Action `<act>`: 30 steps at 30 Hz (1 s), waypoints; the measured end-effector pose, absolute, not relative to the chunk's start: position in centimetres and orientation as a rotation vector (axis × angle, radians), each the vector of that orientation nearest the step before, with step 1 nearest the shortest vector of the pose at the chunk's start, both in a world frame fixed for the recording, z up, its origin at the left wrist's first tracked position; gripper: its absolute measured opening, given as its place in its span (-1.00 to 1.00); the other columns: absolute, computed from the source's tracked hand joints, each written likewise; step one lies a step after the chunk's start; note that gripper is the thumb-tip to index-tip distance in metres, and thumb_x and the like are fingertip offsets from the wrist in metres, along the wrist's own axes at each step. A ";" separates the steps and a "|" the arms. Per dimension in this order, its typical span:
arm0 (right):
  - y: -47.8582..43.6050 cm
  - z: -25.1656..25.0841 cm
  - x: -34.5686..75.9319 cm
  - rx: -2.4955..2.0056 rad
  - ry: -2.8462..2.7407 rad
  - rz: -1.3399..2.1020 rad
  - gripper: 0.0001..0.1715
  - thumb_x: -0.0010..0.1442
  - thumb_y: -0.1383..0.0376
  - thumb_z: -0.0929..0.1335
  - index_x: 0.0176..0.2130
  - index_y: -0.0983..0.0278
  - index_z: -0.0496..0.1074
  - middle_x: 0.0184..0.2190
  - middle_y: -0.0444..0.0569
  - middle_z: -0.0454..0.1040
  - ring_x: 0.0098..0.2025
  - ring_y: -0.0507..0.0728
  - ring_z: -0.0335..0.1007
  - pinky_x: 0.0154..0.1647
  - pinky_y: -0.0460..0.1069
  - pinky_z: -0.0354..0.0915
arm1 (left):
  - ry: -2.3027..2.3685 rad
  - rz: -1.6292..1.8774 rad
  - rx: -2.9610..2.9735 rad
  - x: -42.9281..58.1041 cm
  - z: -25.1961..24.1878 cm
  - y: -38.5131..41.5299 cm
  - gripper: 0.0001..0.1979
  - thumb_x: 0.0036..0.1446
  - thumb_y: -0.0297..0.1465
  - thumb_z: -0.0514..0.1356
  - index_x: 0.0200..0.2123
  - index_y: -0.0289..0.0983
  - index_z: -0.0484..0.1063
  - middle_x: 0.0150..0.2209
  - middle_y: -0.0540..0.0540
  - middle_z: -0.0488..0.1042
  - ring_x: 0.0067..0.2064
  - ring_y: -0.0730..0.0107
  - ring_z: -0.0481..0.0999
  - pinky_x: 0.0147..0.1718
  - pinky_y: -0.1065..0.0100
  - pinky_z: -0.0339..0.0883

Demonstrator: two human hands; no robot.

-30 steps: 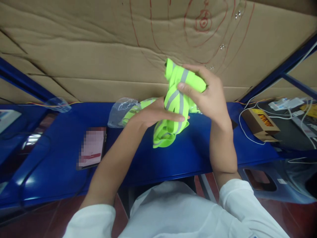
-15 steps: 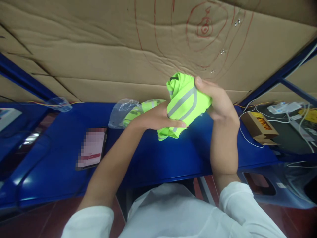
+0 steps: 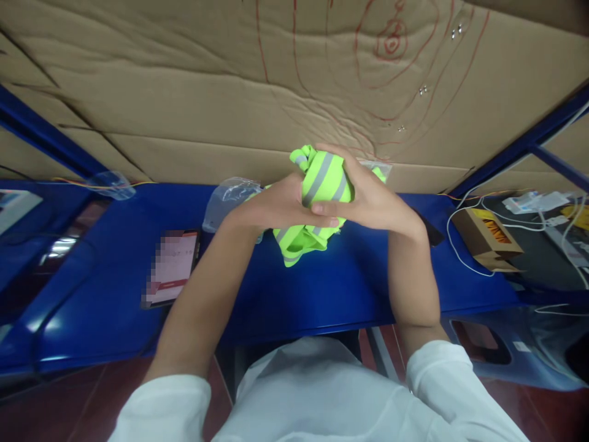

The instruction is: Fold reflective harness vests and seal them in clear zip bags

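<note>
A neon-yellow reflective vest [image 3: 324, 175] with grey stripes is bunched into a roll above the blue table [image 3: 294, 301]. My left hand [image 3: 288, 205] grips it from the left, thumb across the front. From the right, my right hand [image 3: 363, 190] wraps round the same roll, its thumb meeting the left thumb. A loose fold of the vest hangs below my hands. Behind my left wrist lies a clear plastic bag [image 3: 230, 199], partly hidden. More neon-yellow material [image 3: 380, 174] with clear plastic shows behind my right hand.
A tablet-like device [image 3: 172, 267] lies on the left of the table. Clear plastic [image 3: 113, 185] sits at the back left. On the right are a dark flat object [image 3: 430, 228], white cables and an open cardboard box [image 3: 490, 239]. A cardboard wall [image 3: 184, 98] stands behind.
My right hand has moved left and down, from the vest's upper right side to its front, close to my left thumb. The roll has turned and shifted slightly left.
</note>
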State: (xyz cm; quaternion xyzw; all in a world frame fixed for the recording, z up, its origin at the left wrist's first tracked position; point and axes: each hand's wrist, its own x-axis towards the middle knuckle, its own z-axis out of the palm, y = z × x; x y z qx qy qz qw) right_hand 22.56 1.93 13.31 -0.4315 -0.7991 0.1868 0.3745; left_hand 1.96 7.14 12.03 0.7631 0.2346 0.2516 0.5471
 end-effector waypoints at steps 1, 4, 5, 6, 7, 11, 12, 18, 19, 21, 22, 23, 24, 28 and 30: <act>2.0 13.3 22.4 -1.120 -2.045 0.442 -0.07 0.08 -0.15 0.57 0.30 0.09 0.37 0.37 -0.03 0.37 0.43 0.37 0.25 0.48 0.31 0.17 | 0.547 0.598 1.756 2.2 11.8 7.2 -0.50 -0.12 -0.31 0.57 -0.08 -0.24 0.57 -0.20 -0.04 0.65 -0.15 0.13 0.68 -0.26 0.32 0.54; 2.3 13.3 22.4 -1.172 -1.924 0.292 -0.21 0.14 -0.04 0.57 0.26 0.08 0.39 0.33 -0.04 0.42 0.39 0.33 0.30 0.48 0.29 0.19 | 0.465 0.556 1.473 3.2 10.8 7.3 -0.53 -0.10 -0.34 0.56 -0.09 -0.29 0.58 -0.17 -0.11 0.67 -0.15 0.12 0.69 -0.17 0.24 0.58; 2.5 13.3 22.7 -1.190 -1.836 0.230 -0.28 0.17 -0.01 0.55 0.23 0.08 0.41 0.30 -0.04 0.44 0.36 0.32 0.33 0.47 0.28 0.21 | 0.433 0.529 1.374 3.7 10.4 7.3 -0.52 -0.09 -0.33 0.56 -0.08 -0.30 0.58 -0.14 -0.15 0.67 -0.14 0.10 0.70 -0.14 0.20 0.59; 2.6 13.3 23.1 -1.206 -1.751 0.185 -0.33 0.19 0.00 0.54 0.20 0.08 0.42 0.27 -0.04 0.46 0.34 0.32 0.35 0.45 0.29 0.24 | 0.420 0.512 1.291 4.2 10.0 7.4 -0.50 -0.09 -0.33 0.56 -0.07 -0.32 0.58 -0.11 -0.20 0.67 -0.15 0.09 0.70 -0.12 0.16 0.59; 2.8 13.2 23.6 -1.217 -1.685 0.170 -0.36 0.20 0.00 0.54 0.18 0.09 0.42 0.24 -0.03 0.49 0.32 0.32 0.37 0.43 0.30 0.26 | 0.424 0.507 1.232 4.7 9.6 7.4 -0.48 -0.11 -0.35 0.57 -0.05 -0.33 0.57 -0.08 -0.23 0.67 -0.15 0.07 0.70 -0.11 0.13 0.60; 3.5 12.9 25.3 -1.195 -1.708 0.329 -0.26 0.12 -0.06 0.57 0.18 0.11 0.42 0.22 -0.01 0.51 0.34 0.36 0.36 0.39 0.32 0.32 | 0.469 0.557 1.218 6.0 8.7 7.7 -0.45 -0.19 -0.47 0.59 -0.07 -0.37 0.58 -0.07 -0.26 0.66 -0.15 0.13 0.69 -0.11 0.18 0.58; 3.6 12.8 25.6 -1.174 -1.739 0.378 -0.22 0.11 -0.07 0.58 0.21 0.10 0.40 0.24 -0.01 0.50 0.36 0.36 0.33 0.41 0.31 0.31 | 0.463 0.564 1.239 6.1 8.6 7.8 -0.46 -0.19 -0.48 0.58 -0.07 -0.37 0.58 -0.08 -0.25 0.66 -0.14 0.15 0.69 -0.11 0.20 0.57; 3.5 13.2 27.0 -1.055 -1.914 0.672 0.22 -0.15 -0.07 0.69 0.38 0.01 0.30 0.46 -0.09 0.24 0.53 0.39 0.06 0.54 0.31 0.13 | 0.451 0.624 1.296 4.6 8.7 8.4 -0.46 -0.24 -0.51 0.56 -0.10 -0.31 0.59 -0.18 -0.17 0.69 -0.10 0.03 0.70 -0.12 0.17 0.58; 3.4 13.4 27.4 -1.040 -1.934 0.701 0.28 -0.20 -0.06 0.71 0.39 0.01 0.29 0.48 -0.11 0.22 0.55 0.40 0.01 0.56 0.32 0.08 | 0.448 0.613 1.304 4.4 8.8 8.3 -0.48 -0.25 -0.51 0.56 -0.13 -0.30 0.59 -0.20 -0.15 0.69 -0.09 0.01 0.70 -0.11 0.16 0.58; 3.1 13.6 28.0 -0.987 -1.968 0.724 0.32 -0.21 -0.02 0.72 0.42 0.00 0.27 0.50 -0.15 0.17 0.59 0.39 -0.09 0.60 0.30 -0.03 | 0.468 0.606 1.310 4.2 9.0 8.1 -0.49 -0.30 -0.51 0.56 -0.18 -0.29 0.59 -0.22 -0.13 0.69 -0.09 -0.01 0.70 -0.10 0.15 0.59; 3.0 13.6 28.2 -0.957 -1.972 0.720 0.29 -0.17 -0.01 0.71 0.42 -0.01 0.26 0.51 -0.19 0.15 0.59 0.37 -0.11 0.62 0.28 -0.07 | 0.490 0.613 1.308 4.1 9.2 7.9 -0.48 -0.33 -0.51 0.55 -0.18 -0.28 0.58 -0.22 -0.11 0.69 -0.10 -0.01 0.70 -0.10 0.15 0.59; 2.9 13.7 28.2 -0.934 -1.963 0.714 0.24 -0.12 0.01 0.70 0.42 -0.02 0.27 0.52 -0.22 0.13 0.60 0.35 -0.12 0.63 0.25 -0.10 | 0.516 0.626 1.306 4.1 9.4 7.8 -0.45 -0.35 -0.52 0.55 -0.18 -0.26 0.58 -0.21 -0.10 0.69 -0.10 0.01 0.70 -0.11 0.16 0.59; 2.8 13.7 28.2 -0.922 -1.942 0.717 0.18 -0.07 0.02 0.68 0.42 -0.03 0.28 0.52 -0.25 0.13 0.59 0.34 -0.10 0.63 0.24 -0.10 | 0.542 0.643 1.310 4.0 9.5 7.7 -0.44 -0.36 -0.51 0.55 -0.16 -0.24 0.58 -0.19 -0.08 0.69 -0.10 0.02 0.70 -0.11 0.17 0.59; 2.6 13.7 27.5 -1.002 -1.760 0.808 0.08 -0.04 0.07 0.66 0.38 -0.05 0.34 0.44 -0.24 0.29 0.54 0.39 0.06 0.54 0.28 0.16 | 0.604 0.602 1.418 3.6 10.3 7.9 -0.50 -0.25 -0.44 0.56 -0.14 -0.21 0.63 -0.11 -0.09 0.70 -0.04 0.06 0.69 -0.08 0.22 0.60; 2.7 13.6 27.1 -1.024 -1.688 0.851 0.09 -0.08 0.08 0.66 0.37 -0.03 0.36 0.39 -0.20 0.36 0.49 0.41 0.15 0.45 0.27 0.31 | 0.605 0.539 1.485 3.2 10.5 8.3 -0.53 -0.20 -0.38 0.58 -0.13 -0.21 0.65 -0.07 -0.11 0.69 -0.01 0.04 0.68 -0.06 0.23 0.60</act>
